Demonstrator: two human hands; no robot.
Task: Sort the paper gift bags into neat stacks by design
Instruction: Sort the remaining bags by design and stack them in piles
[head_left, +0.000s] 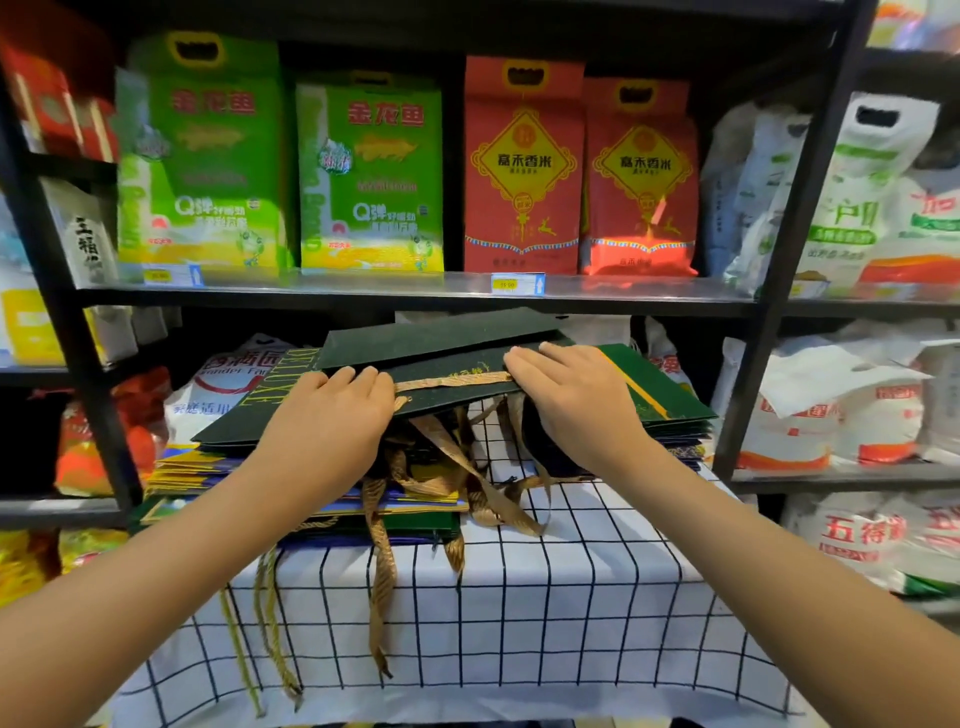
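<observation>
A flat dark green gift bag with gold print lies on top of a stack of dark green bags on the checked tablecloth. My left hand grips its near left edge, fingers over the top. My right hand grips its near right edge the same way. Gold ribbon handles hang out from under the bags toward me. Lower on the left sits a pile of blue and yellow bags with more green ones beneath.
The white tablecloth with black grid covers a small table in front of black metal shelves. Green and red rice bags stand on the upper shelf; white sacks fill the shelves at right and left.
</observation>
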